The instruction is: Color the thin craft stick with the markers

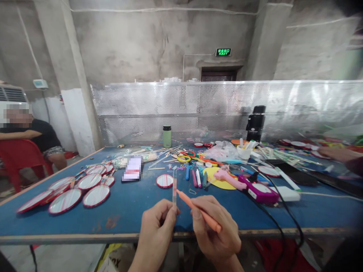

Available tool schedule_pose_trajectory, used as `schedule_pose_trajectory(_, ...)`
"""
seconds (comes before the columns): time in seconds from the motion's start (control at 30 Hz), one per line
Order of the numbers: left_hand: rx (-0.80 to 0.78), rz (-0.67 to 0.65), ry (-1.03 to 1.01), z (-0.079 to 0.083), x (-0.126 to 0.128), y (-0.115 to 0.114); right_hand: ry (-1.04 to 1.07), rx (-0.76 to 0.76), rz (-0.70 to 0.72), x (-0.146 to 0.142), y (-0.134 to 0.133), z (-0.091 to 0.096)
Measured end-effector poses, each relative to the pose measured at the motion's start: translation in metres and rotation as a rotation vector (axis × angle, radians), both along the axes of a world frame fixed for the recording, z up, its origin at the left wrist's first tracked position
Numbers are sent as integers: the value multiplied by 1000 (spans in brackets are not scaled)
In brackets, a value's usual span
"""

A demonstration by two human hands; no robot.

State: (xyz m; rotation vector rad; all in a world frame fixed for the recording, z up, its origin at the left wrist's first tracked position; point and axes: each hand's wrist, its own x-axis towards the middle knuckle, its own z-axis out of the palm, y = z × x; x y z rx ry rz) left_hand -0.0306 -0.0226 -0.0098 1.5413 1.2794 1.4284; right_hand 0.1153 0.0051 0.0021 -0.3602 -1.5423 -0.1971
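My left hand is closed in a pinch on a thin flat wooden stick, held upright over the front edge of the blue table. My right hand is wrapped round an orange pen. The pen's tip touches the stick near my left fingertips. A small round red-rimmed disc lies on the table just beyond the stick.
Several round red-rimmed discs lie at the left. Markers, scissors, a pink glue gun, a purple device with black cable and a green bottle crowd the middle and right. A seated person is at far left; another person's arm reaches in at right.
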Motion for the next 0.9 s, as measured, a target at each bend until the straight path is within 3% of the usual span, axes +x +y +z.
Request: schedule_pose_trajectory(0.9, -4, 4, 13, 1, 0, 0, -52, 34, -47, 4, -2, -5)
